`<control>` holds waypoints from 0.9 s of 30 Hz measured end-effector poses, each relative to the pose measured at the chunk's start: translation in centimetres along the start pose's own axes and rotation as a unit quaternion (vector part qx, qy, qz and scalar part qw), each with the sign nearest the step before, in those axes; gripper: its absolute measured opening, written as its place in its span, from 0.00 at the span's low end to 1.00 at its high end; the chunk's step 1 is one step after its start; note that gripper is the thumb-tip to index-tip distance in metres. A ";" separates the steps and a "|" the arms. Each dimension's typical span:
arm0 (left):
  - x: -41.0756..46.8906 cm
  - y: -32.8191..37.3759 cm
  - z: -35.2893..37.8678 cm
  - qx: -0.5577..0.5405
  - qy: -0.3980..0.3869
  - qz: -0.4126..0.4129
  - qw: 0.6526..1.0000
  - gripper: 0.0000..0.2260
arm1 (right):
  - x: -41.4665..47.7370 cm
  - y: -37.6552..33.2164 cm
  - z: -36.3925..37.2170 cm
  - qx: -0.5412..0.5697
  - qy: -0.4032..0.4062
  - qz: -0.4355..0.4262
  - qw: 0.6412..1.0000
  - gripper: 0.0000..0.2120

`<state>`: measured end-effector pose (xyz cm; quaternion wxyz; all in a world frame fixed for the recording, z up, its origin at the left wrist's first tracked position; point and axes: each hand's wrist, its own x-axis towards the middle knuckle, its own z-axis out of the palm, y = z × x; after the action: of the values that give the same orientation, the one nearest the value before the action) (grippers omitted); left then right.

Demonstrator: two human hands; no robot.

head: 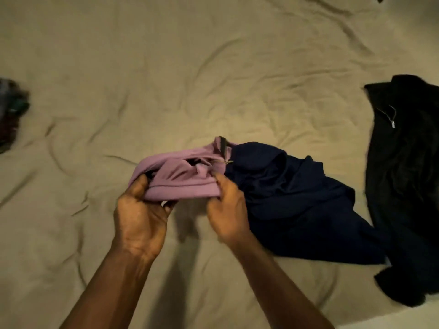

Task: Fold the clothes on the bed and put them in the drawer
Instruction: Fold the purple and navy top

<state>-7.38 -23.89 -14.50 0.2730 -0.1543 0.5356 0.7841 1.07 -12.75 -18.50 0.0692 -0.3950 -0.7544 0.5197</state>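
A: Pink, soft knit garment [180,174]: position?

B: Held above the wrinkled beige bed sheet [166,79], bunched between both hands. Left hand [140,214] is closed around its left end; right hand [225,210] pinches its right end.

A: Adjacent items?

B: A dark navy crumpled garment [297,200] lies on the sheet, touching the pink garment's right side. Further right lies a black zippered garment [403,186]. Well to the pink garment's left, at the frame edge, is a blurred multicoloured cloth pile [11,110].
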 end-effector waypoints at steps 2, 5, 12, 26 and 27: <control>-2.0 2.7 -2.0 0.004 -0.031 0.047 0.998 0.19 | 0.3 -3.2 -1.9 0.062 -0.046 -0.036 0.996 0.21; -5.4 6.1 -3.8 0.050 -0.123 0.127 0.983 0.25 | -0.4 -9.0 -4.4 0.114 -0.096 -0.095 0.984 0.10; -14.1 9.6 -4.5 0.323 -0.076 0.125 0.935 0.05 | -9.4 -23.9 -10.4 0.144 -0.226 -0.208 0.941 0.10; -37.0 31.8 -7.2 0.307 -0.069 0.229 0.921 0.46 | -36.8 -46.2 -25.1 0.178 -0.233 -0.414 0.862 0.17; -38.9 33.6 -7.6 0.369 -0.105 0.213 0.899 0.31 | -38.4 -47.2 -25.9 0.205 -0.230 -0.424 0.852 0.19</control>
<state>3.52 -50.48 28.77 0.1913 0.1586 0.7747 0.5814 15.73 -26.52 44.55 0.1863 0.1175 -0.7196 0.6586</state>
